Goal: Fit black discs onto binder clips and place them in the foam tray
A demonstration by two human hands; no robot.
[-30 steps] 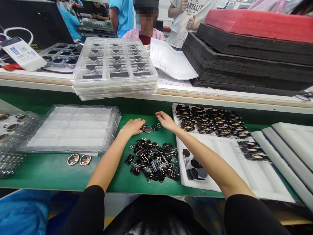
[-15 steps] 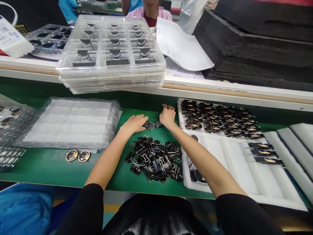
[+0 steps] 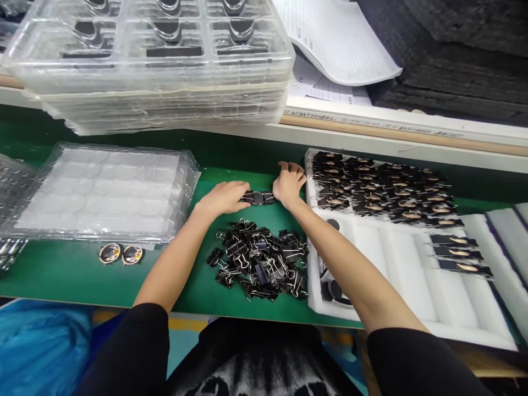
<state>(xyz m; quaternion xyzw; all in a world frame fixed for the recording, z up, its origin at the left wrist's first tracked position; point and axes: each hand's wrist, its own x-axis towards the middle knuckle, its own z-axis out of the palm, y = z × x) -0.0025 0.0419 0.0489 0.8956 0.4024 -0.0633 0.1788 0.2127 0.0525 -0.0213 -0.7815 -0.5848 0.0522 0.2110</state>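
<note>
My left hand (image 3: pixel 226 198) is closed at the left end of a small dark round piece (image 3: pixel 258 198), pinching a black binder clip (image 3: pixel 247 197) there. On the opposite side, my right hand (image 3: pixel 289 186) grips another black binder clip (image 3: pixel 268 197) that meets the round piece; its outer fingers are curled and slightly apart. Parts of both clips are hidden behind my fingers. Just below lies a heap of loose black binder clips (image 3: pixel 259 264) with silver wire handles. Two round gold-rimmed pieces (image 3: pixel 121 254) rest on the green table (image 3: pixel 74 280) to the left.
White foam tray (image 3: pixel 383 236) at right carries rows of clipped pieces (image 3: pixel 383 187). At left sit clear plastic trays (image 3: pixel 103 192) with white lining. A tall stack of clear trays (image 3: pixel 165 99), papers (image 3: pixel 338 44) and black foam sheets (image 3: pixel 462 71) occupy the shelf.
The right-hand clip has moved left and now meets the round piece, where a gap showed before. My view has tipped downward and closer.
</note>
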